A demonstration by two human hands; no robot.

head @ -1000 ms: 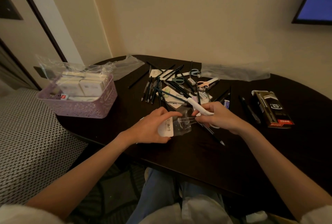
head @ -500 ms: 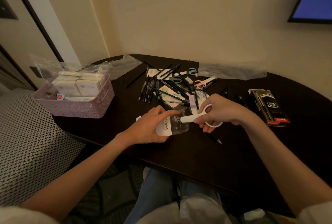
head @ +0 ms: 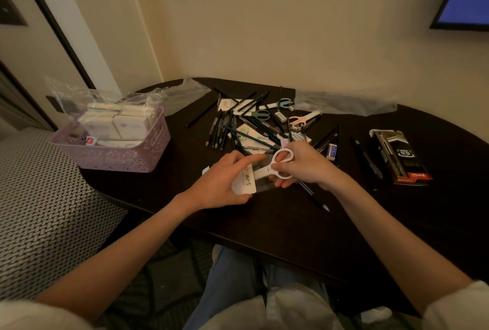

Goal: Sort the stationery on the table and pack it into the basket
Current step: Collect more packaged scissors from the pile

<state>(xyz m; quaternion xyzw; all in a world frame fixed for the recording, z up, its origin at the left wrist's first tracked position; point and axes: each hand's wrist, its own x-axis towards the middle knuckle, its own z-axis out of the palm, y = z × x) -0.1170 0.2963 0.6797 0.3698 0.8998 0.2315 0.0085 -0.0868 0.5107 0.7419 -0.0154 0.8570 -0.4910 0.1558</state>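
- dark table (head: 277, 226) with a messy pen pile (head: 238, 128) in the middle
- purple basket (head: 111, 155) at the left edge, boxes already inside
- left hand (head: 225, 181) holding a clear pouch (head: 248, 178) just above the table
- right hand (head: 304, 165) gripping white scissors (head: 280, 164), tip at the pouch

**Table surface: condition as seen**

Dark oval table (head: 264, 223) against the wall. On it: purple basket (head: 111, 157) at the left edge; loose pile of pens (head: 238, 128) and scissors (head: 260, 115) at centre; black pen box (head: 399, 156) at right; clear plastic bags (head: 344, 103) along the back.
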